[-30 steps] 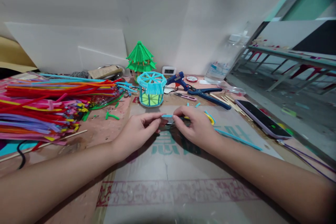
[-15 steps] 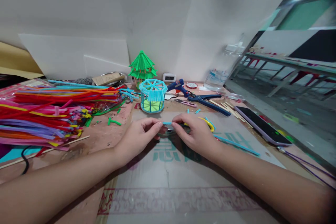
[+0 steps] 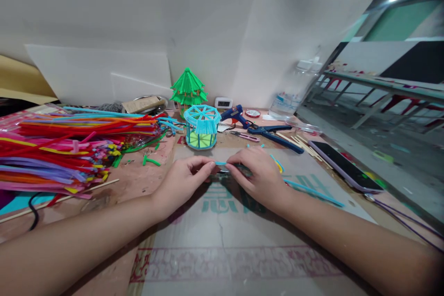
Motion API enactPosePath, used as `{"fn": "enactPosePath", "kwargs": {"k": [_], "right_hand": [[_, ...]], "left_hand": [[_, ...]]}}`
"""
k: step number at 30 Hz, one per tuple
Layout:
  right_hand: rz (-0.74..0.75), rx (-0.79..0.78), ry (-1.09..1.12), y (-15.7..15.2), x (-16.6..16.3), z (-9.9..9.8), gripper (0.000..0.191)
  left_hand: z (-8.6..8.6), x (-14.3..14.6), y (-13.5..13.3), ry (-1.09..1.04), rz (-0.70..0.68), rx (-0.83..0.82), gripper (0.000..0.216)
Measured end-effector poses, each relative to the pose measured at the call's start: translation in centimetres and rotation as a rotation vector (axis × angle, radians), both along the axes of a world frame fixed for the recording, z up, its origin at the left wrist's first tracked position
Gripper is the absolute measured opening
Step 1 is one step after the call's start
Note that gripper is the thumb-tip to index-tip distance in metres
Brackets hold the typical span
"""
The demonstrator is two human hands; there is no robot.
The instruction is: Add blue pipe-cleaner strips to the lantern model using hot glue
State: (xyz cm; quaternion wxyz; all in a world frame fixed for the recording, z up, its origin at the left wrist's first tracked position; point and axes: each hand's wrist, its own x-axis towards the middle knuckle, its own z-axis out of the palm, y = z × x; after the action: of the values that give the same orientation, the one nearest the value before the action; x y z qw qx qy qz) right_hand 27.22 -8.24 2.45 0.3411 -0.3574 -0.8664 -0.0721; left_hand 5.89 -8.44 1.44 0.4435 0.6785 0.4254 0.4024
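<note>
My left hand (image 3: 183, 180) and my right hand (image 3: 258, 173) meet over the middle of the table, both pinching a short light-blue pipe cleaner piece (image 3: 220, 163) between thumb and fingertips. Something dark lies just under the piece, mostly hidden by my fingers. Behind my hands stands a small light-blue pipe cleaner pavilion (image 3: 202, 126) with a green floor. A green pipe cleaner pagoda (image 3: 188, 87) rises further back. A long light-blue pipe cleaner (image 3: 314, 192) and a yellow one (image 3: 277, 163) lie right of my right hand.
A big pile of coloured pipe cleaners (image 3: 69, 143) fills the left side. A blue glue gun (image 3: 236, 115), blue pliers (image 3: 275, 133), wooden sticks (image 3: 305, 144) and a phone (image 3: 347, 164) lie at the back right. A plastic bottle (image 3: 289, 97) stands by the white boards.
The view tilted down between the first frames. My hands stay together on the blue piece, with the right fingers shifting slightly along it.
</note>
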Motion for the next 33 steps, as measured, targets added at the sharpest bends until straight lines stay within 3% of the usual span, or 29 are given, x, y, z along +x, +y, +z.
{"fn": "enactPosePath", "kwargs": {"k": [4,17,33], "right_hand": [[0.015,0.005,-0.004,-0.2,-0.1,0.1,0.017],[0.031,-0.081,0.037,0.1,-0.2,-0.2,0.016],[-0.008,-0.186,0.139,0.3,-0.2,-0.3,0.015]], "left_hand": [[0.4,-0.1,-0.1,0.045,0.036,0.081,0.027],[0.0,-0.1,-0.1,0.06,0.012,0.097,0.029],[-0.5,0.1,0.4,-0.017,-0.033,-0.024,0.03]]}}
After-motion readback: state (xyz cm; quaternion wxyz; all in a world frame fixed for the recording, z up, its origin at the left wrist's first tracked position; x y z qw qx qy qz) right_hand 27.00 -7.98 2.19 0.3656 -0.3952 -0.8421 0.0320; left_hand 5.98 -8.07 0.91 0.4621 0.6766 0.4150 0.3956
